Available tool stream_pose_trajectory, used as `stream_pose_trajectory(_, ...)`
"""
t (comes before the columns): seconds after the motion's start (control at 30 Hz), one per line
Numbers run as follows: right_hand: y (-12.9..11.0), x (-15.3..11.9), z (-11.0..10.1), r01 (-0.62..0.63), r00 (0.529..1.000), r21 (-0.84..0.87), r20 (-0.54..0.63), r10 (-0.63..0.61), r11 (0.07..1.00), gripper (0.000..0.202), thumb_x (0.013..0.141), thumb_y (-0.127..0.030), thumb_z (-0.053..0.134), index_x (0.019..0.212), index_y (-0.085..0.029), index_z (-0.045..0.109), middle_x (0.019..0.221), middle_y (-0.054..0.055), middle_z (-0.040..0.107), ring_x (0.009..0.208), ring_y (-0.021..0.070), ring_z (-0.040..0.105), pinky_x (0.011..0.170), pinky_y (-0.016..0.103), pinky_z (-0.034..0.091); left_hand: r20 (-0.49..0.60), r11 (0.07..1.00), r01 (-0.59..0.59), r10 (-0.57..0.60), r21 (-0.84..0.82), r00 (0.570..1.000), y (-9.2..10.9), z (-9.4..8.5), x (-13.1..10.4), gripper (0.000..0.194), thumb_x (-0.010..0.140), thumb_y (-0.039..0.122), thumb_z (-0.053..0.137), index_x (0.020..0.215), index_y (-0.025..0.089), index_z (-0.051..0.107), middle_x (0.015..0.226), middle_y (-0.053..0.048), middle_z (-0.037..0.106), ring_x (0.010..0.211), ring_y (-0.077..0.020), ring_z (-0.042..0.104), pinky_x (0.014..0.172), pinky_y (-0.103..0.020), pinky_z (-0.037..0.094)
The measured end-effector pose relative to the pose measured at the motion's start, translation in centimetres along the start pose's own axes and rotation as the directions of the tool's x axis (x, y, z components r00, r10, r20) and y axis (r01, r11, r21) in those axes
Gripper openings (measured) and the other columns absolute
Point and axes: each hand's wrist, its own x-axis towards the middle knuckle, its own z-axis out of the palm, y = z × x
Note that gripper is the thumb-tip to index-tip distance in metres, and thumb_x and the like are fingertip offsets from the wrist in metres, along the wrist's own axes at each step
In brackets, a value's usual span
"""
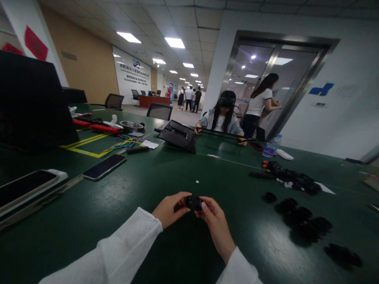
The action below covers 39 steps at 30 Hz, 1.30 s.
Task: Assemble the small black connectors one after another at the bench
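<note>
A small black part (194,202) is held between both hands above the green table (166,173). My left hand (172,209) grips its left side with the fingers and thumb. On its right side, the thumb and fingers of my right hand (213,219) are closed on it. The part's details are too dark to make out. Just beyond the hands lies a tiny pale piece (197,182) on the tabletop.
Several black parts (302,215) lie at the right, below a bottle (271,146). Phones (105,166), coloured wires (127,142) and a dark monitor (32,102) are at the left. A black panel (179,135) stands ahead, near a seated person (220,118).
</note>
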Motion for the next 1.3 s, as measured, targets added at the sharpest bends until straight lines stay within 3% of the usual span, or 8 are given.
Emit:
stream_pose_trajectory(0.1,-0.1,-0.1,0.0,0.001,0.999,-0.008,0.035,-0.001,1.0,0.029,0.073,-0.038,0.054,0.094,-0.018,0.054,0.087,0.004,0.057,0.072,0.0156,0.056,0.067,0.031,0.044,0.019,1.0,0.005,-0.005,0.012,1.0,0.6,-0.5,0.0,0.024,0.076,0.033,0.051,0.095,0.017,0.05,0.073,0.001,0.053,0.063,-0.0106,0.05,0.059,-0.021,0.041)
stream_pose_trajectory(0.2,-0.3,-0.2,0.2,-0.004,0.995,-0.021,0.1,0.006,1.0,0.028,0.073,-0.037,0.054,0.094,-0.018,0.054,0.086,0.004,0.057,0.072,0.0154,0.056,0.067,0.031,0.044,0.006,0.999,-0.003,0.002,0.053,1.0,0.7,-0.7,0.0,0.027,0.079,0.04,0.045,0.074,0.014,0.052,0.069,0.001,0.049,0.061,-0.0102,0.047,0.056,-0.021,0.039)
stream_pose_trajectory(0.53,-1.0,-0.5,0.6,-0.022,0.993,-0.074,0.116,0.03,0.997,0.025,0.071,-0.031,0.058,0.092,-0.018,0.053,0.091,0.004,0.056,0.077,0.0168,0.056,0.071,0.033,0.045,-0.127,0.995,-0.103,0.102,0.002,0.987,0.1,-0.4,0.1,0.029,0.081,0.027,0.043,0.057,0.013,0.048,0.09,-0.005,0.051,0.073,-0.0118,0.051,0.068,-0.025,0.043)
stream_pose_trajectory(0.67,-0.5,-0.2,0.3,-0.017,0.997,-0.048,0.068,0.02,0.999,0.028,0.071,-0.035,0.057,0.093,-0.018,0.053,0.089,0.005,0.057,0.073,0.016,0.057,0.068,0.032,0.045,-0.142,0.989,-0.078,0.059,-0.129,0.988,0.4,-0.4,-0.2,0.015,0.073,0.024,0.055,0.069,0.015,0.044,0.108,-0.008,0.046,0.081,-0.0138,0.051,0.066,-0.025,0.046)
stream_pose_trajectory(0.77,-0.3,0.0,0.3,-0.02,1.0,-0.016,-0.01,0.02,1.0,0.031,0.07,-0.04,0.057,0.091,-0.017,0.054,0.083,0.004,0.058,0.067,0.015,0.057,0.063,0.03,0.045,-0.097,0.971,-0.076,0.055,-0.226,0.994,0.3,0.0,-0.2,0.025,0.07,0.017,0.056,0.092,0.017,0.044,0.113,-0.008,0.044,0.078,-0.0123,0.053,0.065,-0.026,0.048)
stream_pose_trajectory(0.97,-0.5,-0.1,0.6,-0.025,0.999,-0.007,-0.023,0.025,1.0,0.033,0.069,-0.042,0.057,0.09,-0.017,0.054,0.08,0.004,0.058,0.065,0.0149,0.057,0.061,0.029,0.044,-0.061,0.986,-0.065,0.056,-0.156,0.997,0.3,0.0,-0.2,0.037,0.074,0.017,0.05,0.109,0.019,0.04,0.103,-0.005,0.05,0.079,-0.0125,0.054,0.07,-0.026,0.047)
stream_pose_trajectory(1.13,-1.1,-0.5,0.6,-0.017,0.998,-0.065,0.057,0.021,0.998,0.031,0.07,-0.038,0.058,0.092,-0.017,0.055,0.085,0.004,0.058,0.07,0.0153,0.056,0.065,0.03,0.045,-0.039,0.999,-0.019,0.017,-0.051,0.999,0.8,-0.6,-0.3,0.033,0.079,0.03,0.046,0.109,0.018,0.041,0.079,-0.001,0.053,0.066,-0.0116,0.054,0.062,-0.024,0.046)
stream_pose_trajectory(1.3,-1.3,-0.6,0.7,-0.002,0.994,-0.085,0.11,0.011,0.996,0.027,0.071,-0.035,0.058,0.091,-0.019,0.054,0.088,0.003,0.058,0.074,0.016,0.056,0.068,0.03,0.045,0.051,0.986,0.093,-0.087,-0.136,0.995,0.6,-0.6,-0.4,0.032,0.085,0.034,0.033,0.112,0.019,0.04,0.061,0.004,0.049,0.045,-0.0072,0.05,0.042,-0.017,0.041)
